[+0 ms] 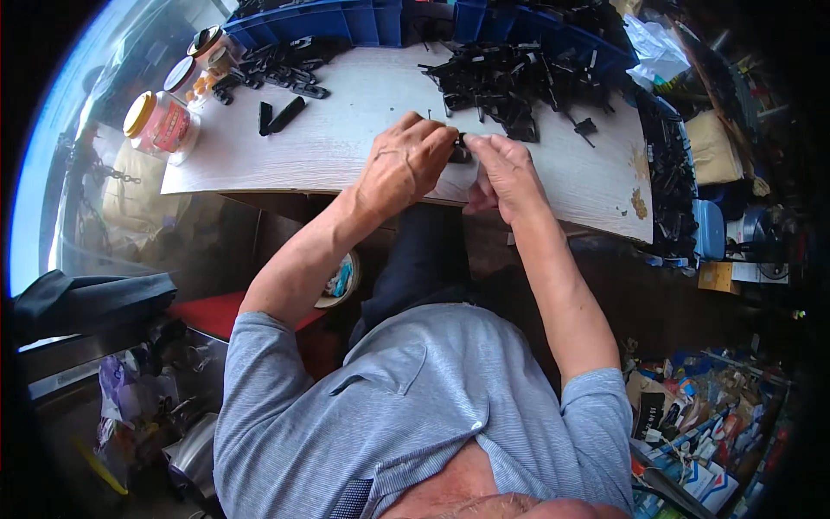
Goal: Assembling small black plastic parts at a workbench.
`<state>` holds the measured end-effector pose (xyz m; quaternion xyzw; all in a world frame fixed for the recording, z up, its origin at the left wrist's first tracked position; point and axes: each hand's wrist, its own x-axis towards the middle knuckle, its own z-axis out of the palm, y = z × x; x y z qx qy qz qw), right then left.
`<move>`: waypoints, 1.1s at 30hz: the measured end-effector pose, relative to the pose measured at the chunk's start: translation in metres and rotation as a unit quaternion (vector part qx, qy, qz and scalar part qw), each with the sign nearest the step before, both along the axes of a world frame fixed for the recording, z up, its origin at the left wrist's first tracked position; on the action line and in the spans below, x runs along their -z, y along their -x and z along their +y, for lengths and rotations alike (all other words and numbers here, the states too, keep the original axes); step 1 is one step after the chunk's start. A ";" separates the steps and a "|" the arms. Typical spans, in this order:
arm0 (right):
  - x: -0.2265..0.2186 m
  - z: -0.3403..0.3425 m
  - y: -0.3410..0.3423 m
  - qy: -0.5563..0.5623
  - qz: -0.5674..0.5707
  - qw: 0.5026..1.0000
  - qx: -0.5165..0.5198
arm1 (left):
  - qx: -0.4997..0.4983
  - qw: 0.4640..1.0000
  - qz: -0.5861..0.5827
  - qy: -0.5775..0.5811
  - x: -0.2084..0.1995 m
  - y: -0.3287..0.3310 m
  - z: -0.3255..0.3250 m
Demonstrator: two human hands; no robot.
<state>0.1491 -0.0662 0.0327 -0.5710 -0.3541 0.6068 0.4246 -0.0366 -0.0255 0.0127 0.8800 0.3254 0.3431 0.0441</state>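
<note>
Close together above the near part of the white tabletop [346, 130], my hands are both closed. My left hand [406, 163], knuckles up, grips a small black plastic part [460, 144]. The fingertips of my right hand [510, 173] pinch the same part from the other side. Most of it is hidden by my fingers, so its exact kind does not show. Just beyond them lies a heap of black plastic pieces with thin stems [497, 82]. A looser group of long black pieces [290, 71] lies farther left, with two black pieces [284, 116] apart from it.
Blue bins [363, 24] line the table's far edge. Jars with lids [164, 125] stand at the left. Along the right edge hangs or stands a container of black parts [673, 182]. Clutter [700, 424] fills the lower right, and a round tub [346, 281] sits below the table.
</note>
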 end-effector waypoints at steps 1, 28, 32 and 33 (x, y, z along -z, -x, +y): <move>0.004 0.000 0.001 0.004 -0.020 1.000 -0.004 | -0.003 1.000 0.001 0.000 0.005 0.002 -0.001; -0.014 -0.020 -0.066 0.012 0.006 0.996 0.086 | -0.423 0.894 0.081 -0.123 -0.001 0.120 0.032; -0.036 0.000 -0.179 -0.053 -0.008 0.960 0.273 | -0.414 0.882 0.218 -0.051 0.010 0.142 0.050; -0.047 0.007 -0.204 -0.074 -0.001 0.938 0.338 | -0.394 0.897 0.190 -0.063 0.015 0.142 0.052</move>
